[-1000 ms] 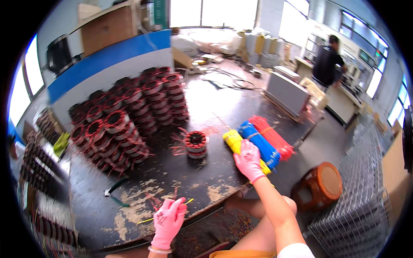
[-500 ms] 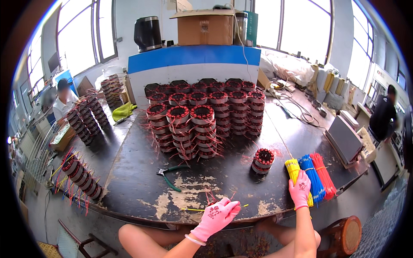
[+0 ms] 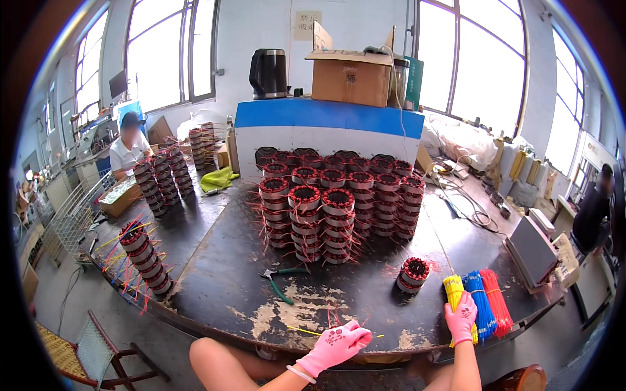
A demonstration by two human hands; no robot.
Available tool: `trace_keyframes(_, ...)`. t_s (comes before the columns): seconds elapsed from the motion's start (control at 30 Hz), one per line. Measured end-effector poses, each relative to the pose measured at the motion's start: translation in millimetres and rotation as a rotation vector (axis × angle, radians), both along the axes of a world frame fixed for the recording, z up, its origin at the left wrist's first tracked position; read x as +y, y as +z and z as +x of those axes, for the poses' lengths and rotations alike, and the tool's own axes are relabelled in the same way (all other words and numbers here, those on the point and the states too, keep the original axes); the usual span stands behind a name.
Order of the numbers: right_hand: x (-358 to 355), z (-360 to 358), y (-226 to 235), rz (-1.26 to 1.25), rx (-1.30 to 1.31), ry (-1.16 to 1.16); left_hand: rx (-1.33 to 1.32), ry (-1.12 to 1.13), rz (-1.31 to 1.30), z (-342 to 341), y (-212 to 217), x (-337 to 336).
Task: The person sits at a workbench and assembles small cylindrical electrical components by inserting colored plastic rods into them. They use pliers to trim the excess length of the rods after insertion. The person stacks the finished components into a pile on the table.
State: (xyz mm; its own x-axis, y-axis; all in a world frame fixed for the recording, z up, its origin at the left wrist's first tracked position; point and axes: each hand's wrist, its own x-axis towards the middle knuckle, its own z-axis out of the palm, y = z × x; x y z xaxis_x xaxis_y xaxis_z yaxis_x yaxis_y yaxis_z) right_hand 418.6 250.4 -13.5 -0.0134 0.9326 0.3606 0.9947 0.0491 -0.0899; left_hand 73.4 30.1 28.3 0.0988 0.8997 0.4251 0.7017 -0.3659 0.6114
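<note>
My left hand point(image 3: 336, 347), in a pink glove, is closed at the table's near edge. A thin yellow wire point(image 3: 304, 331) runs under it and shows on both sides. Fine red wire ends point(image 3: 333, 317) stick up just behind this hand; what they belong to is hidden. On the right, my gloved right hand point(image 3: 462, 319) grips the near part of a bundle of yellow wires point(image 3: 454, 290). Bundles of blue wires point(image 3: 480, 305) and red wires point(image 3: 497, 303) lie right beside it. A short stack of red-wound stators point(image 3: 413, 275) stands between my hands, farther back.
Tall stacks of stators point(image 3: 323, 221) fill the table's middle back. Green-handled cutters point(image 3: 282, 289) lie in front of them. Another stack with coloured wires point(image 3: 145, 257) leans at the left edge. A grey box-like thing point(image 3: 533, 253) stands at right. A co-worker point(image 3: 129, 148) sits at far left.
The head view has shifted, so the whole scene sits lower and farther right. My right hand stays on the yellow bundle and my left hand on the yellow wire.
</note>
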Motion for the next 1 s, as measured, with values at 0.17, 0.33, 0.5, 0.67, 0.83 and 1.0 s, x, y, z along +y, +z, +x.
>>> trace_keyframes(0.17,-4,-4,11,0.285,0.138,0.161,0.021,0.005,-0.084,-2,-2,0)
trace_keyframes(0.33,-44,-63,72,0.195,0.356,0.486,0.085,0.033,-0.146,-5,5,-1)
trace_keyframes(0.5,-63,-94,131,0.024,0.045,0.783,0.080,0.013,-0.104,0,9,12)
trace_keyframes(0.67,-121,-129,209,-0.007,-0.029,0.832,0.117,0.051,-0.151,-7,19,5)
trace_keyframes(0.83,-175,-113,228,-0.093,-0.216,0.878,0.107,0.027,-0.104,13,23,22)
trace_keyframes(1.0,-202,-140,217,0.029,-0.056,1.047,0.057,0.195,-0.354,9,38,3)
